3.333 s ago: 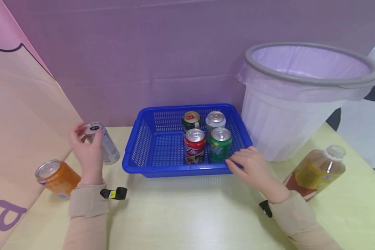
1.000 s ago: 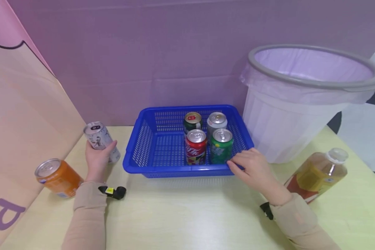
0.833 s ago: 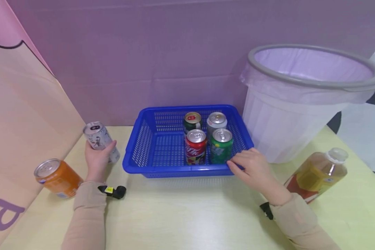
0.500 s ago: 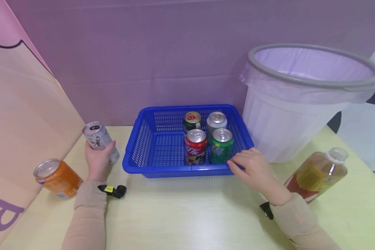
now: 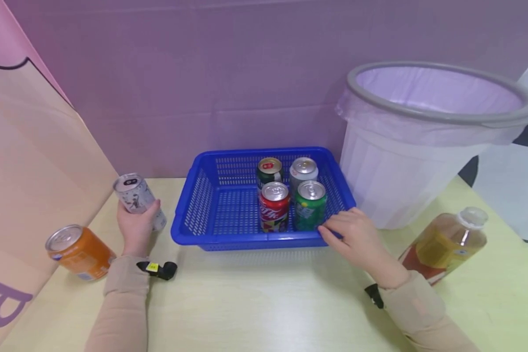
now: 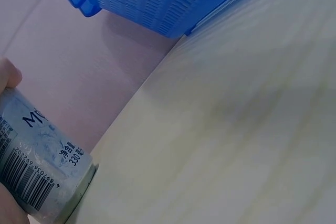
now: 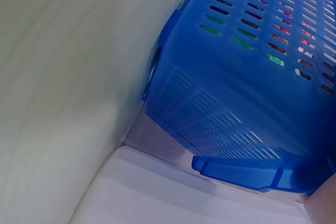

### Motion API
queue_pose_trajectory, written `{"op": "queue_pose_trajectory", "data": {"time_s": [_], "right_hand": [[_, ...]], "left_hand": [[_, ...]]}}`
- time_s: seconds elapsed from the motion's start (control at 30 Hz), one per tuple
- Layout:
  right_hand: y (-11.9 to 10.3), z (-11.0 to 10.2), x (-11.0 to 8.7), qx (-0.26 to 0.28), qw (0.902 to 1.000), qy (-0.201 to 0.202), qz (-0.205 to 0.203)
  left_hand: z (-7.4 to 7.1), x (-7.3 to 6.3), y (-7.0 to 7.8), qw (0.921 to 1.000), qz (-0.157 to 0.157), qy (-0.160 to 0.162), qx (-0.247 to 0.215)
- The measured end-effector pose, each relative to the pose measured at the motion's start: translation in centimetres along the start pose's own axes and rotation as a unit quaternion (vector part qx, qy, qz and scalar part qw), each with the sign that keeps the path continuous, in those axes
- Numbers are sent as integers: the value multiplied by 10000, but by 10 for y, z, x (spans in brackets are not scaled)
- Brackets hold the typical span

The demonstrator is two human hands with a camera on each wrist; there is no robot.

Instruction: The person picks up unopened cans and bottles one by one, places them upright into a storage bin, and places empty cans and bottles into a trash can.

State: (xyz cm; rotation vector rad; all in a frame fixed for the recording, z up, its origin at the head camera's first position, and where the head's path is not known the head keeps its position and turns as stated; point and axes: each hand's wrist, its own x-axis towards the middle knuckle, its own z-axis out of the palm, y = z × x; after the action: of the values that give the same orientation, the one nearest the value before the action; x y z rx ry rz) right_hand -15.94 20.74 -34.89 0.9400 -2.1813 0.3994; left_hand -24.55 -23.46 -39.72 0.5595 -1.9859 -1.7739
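Observation:
My left hand [image 5: 135,226] grips a pale drink can [image 5: 134,194] around its side, thumb on the right. The can's base looks to be on the table, and its barcode and printing show in the left wrist view [image 6: 44,156]. An orange can [image 5: 81,252] stands just left of that hand. My right hand [image 5: 354,237] holds the near right corner of a blue plastic basket [image 5: 229,239], fingers curled at the rim. Inside, on the right side, stand a red can [image 5: 274,210], a green can [image 5: 310,208], a dark green can [image 5: 270,171] and a silver-white can [image 5: 303,171].
A large white bin [image 5: 391,166] with a grey rim and a clear liner stands right of the basket. A bottle of amber drink [image 5: 449,244] is beside my right forearm. A purple cloth wall [image 5: 264,83] rises behind the table [image 5: 255,303].
Over three seconds ago my left fingers were at the pale can's top; now the hand is lower, round its side. Within the last second almost nothing moved. The right hand stays at the basket.

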Motion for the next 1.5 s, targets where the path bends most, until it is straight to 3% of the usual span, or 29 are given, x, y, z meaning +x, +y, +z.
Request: {"op": "queue_pose_trajectory", "data": {"time_s": [0.57, 0.8, 1.07, 1.5], "right_hand": [[1, 1, 1, 34, 10000, 18, 21], [0, 1, 0, -10, 10000, -23, 23], [0, 2, -2, 11, 9999, -113, 85], [1, 2, -2, -42, 10000, -86, 29]], "left_hand": [[3, -1, 7, 9998, 170, -104, -83], [3, -2, 9, 9996, 53, -150, -228], [2, -3, 13, 9998, -11, -190, -31], [7, -9, 24, 9996, 101, -238, -105]]}}
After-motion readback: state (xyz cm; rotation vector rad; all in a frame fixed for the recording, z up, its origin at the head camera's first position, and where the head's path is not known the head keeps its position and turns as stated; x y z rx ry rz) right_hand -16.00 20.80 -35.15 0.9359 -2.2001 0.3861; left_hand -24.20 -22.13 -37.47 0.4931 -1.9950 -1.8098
